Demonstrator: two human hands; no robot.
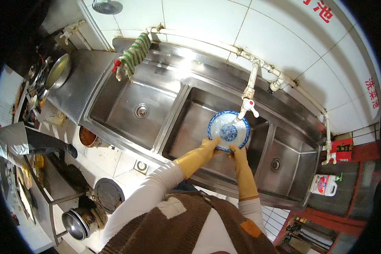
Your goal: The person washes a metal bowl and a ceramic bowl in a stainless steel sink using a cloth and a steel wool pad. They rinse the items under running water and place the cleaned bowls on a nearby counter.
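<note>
A blue-and-white patterned plate is held over the middle basin of a stainless steel sink, below a white tap with a red-dotted handle. My left hand, in a yellow rubber glove, grips the plate's near left rim. The near right rim is in my right hand, gloved in the same way. Both thumbs lie on the rim; most of the fingers are hidden beneath. The tap's spout overlaps the plate's far edge in view, and the plate's surface glistens as if wet.
The left basin and right basin flank the middle one. A tap wrapped in green-striped cloth reaches over the left basin. A white jug with a green pump stands at right. Another person's sleeve shows at far left.
</note>
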